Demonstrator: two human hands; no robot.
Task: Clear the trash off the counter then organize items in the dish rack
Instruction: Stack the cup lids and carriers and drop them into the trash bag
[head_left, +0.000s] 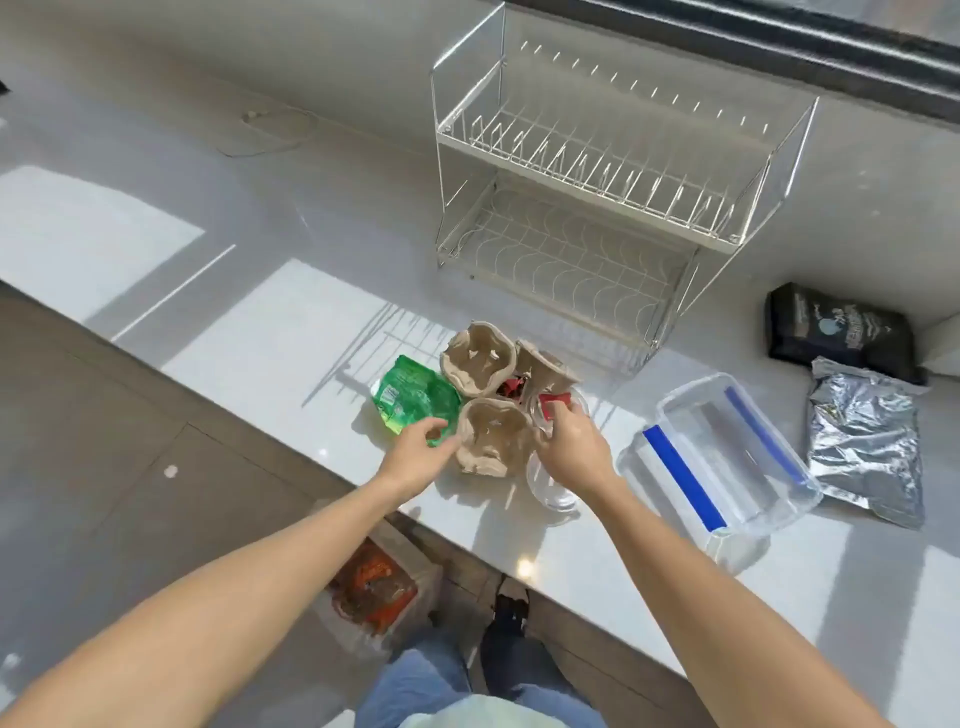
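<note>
A brown cardboard cup carrier (488, 395) lies on the white counter (249, 332) in front of the two-tier white wire dish rack (597, 176). A green crumpled wrapper (413, 397) sits at its left. My left hand (418, 452) hovers over the wrapper's near edge with fingers loosely curled, holding nothing that I can see. My right hand (571, 441) grips the carrier's right side, against a red scrap (553, 401) and a clear plastic cup (550, 491). The rack holds nothing.
A clear plastic container with blue strips (727, 457) lies to the right. Beyond it are a silver foil bag (865, 441) and a black pouch (841, 332). A bag with orange packaging (374, 587) stands on the floor below the counter edge.
</note>
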